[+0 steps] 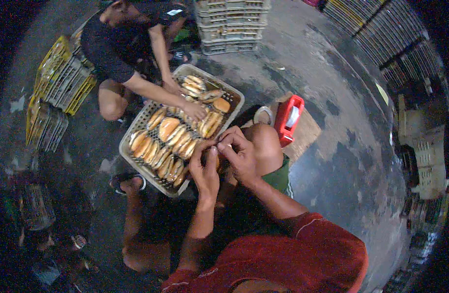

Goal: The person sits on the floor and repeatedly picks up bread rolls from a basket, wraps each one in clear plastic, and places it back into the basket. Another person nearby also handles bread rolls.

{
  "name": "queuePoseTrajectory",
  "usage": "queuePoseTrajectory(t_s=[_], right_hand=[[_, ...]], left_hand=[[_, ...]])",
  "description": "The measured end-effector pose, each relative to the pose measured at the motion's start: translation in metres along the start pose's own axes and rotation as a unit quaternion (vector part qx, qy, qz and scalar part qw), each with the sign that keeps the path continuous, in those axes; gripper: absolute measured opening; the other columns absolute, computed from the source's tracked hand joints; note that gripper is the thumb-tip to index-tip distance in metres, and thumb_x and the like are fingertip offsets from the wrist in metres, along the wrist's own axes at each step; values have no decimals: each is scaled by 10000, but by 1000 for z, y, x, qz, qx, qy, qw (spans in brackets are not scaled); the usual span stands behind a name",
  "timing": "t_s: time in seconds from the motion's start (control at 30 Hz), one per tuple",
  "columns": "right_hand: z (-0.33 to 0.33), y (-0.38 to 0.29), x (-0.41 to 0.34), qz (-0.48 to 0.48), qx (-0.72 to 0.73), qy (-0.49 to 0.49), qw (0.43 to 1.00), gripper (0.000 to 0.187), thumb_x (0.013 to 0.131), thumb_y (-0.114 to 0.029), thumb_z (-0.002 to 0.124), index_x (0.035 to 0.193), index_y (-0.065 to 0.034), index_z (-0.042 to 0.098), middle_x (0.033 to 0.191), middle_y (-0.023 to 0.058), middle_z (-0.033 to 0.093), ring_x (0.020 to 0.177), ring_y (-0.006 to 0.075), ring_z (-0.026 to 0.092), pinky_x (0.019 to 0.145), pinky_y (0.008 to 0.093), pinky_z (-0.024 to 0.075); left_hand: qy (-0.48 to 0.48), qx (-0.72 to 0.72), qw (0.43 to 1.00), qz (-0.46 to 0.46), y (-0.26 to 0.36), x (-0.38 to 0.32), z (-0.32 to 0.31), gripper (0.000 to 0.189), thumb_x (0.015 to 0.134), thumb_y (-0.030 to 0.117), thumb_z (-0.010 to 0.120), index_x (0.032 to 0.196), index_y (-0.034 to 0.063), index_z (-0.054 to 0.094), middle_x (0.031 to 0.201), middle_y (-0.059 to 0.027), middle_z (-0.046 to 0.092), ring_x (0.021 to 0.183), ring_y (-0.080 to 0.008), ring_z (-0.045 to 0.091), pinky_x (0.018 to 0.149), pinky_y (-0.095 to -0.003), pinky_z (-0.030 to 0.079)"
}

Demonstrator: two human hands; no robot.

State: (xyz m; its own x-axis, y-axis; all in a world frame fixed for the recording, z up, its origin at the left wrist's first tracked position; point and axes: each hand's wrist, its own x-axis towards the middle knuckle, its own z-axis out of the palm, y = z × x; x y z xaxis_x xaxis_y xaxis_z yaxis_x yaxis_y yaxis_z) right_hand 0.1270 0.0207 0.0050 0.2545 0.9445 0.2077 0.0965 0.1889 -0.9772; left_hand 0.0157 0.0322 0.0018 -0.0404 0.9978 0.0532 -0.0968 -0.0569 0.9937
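My left hand point(206, 164) and my right hand point(239, 155) meet at the fingertips over the near right edge of a plastic crate point(151, 175). The fingers of both are pinched together; what lies between them is too small and blurred to tell, though part of a brownish item shows just below them. Rows of bread buns point(168, 129) in clear wrapping fill the crate. A red tape dispenser point(284, 128) with a roll of whitish tape stands to the right, beyond my knee, on a brown board point(306, 133).
Across the crate a person in a dark shirt point(111, 47) crouches with both hands among the buns. Stacked crates stand at the top point(232, 31), at the left point(63, 86) and at the upper right point(389, 33). A sandaled foot point(129, 183) rests beside the crate.
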Motion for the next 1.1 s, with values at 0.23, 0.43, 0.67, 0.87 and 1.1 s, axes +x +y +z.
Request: queuePoseTrajectory(t_s=[0.23,0.43,0.67,0.87,1.1], right_hand=[[-30,-1,-24,9,-12,96,995,152,844,-108,634,779,-13,534,896,90,545,898,220,544,828,322,444],[-100,22,-14,54,-5,376,925,160,881,-157,650,924,-3,665,943,116,636,885,215,613,800,357,484],[-199,121,-8,288,-187,299,890,338,843,-285,714,949,36,720,780,80,680,677,151,604,645,310,473],[-190,133,5,273,-225,333,874,328,814,-271,739,886,49,718,679,84,661,540,183,582,546,340,467],[-173,71,-5,261,16,302,917,235,851,-207,647,871,23,694,770,72,670,685,158,612,624,312,466]], left_hand=[[-52,32,996,-71,5,-22,33,109,898,93,588,878,-4,635,864,-65,657,791,-145,583,740,-300,474],[-30,66,996,53,12,-18,18,159,857,17,611,1008,-18,576,858,-81,646,802,-151,625,771,-287,493],[-19,74,997,29,1,-9,-4,101,865,6,601,962,-20,595,855,-71,642,802,-141,617,763,-284,492],[-44,81,995,27,-7,-21,-17,95,856,10,614,946,-17,608,856,-72,649,807,-143,618,758,-288,487],[-19,87,996,17,-13,-21,-30,85,854,-23,588,937,-15,606,845,-68,649,812,-137,613,762,-276,480]])
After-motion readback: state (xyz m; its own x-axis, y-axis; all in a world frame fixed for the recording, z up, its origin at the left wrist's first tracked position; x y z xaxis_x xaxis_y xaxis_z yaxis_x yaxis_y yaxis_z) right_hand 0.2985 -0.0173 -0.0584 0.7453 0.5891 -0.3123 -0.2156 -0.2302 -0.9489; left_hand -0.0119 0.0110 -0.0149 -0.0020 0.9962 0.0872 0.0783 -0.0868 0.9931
